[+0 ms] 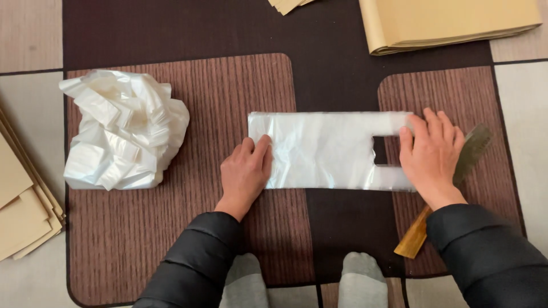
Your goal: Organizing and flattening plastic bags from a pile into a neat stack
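A clear plastic bag [325, 149] with a cut-out handle hole lies flat on the brown striped mat [171, 228]. My left hand [246, 171] presses flat on the bag's left end, fingers close together. The handle end on the right is held down by my right hand [431, 155], palm down with fingers spread. Neither hand grips anything.
A crumpled heap of white plastic bags [123, 131] sits at the left. A yellow-handled flat tool [451, 188] lies under my right wrist. Stacks of tan paper lie at the top right [445, 23] and far left [23, 199]. My grey-socked feet [302, 282] rest below.
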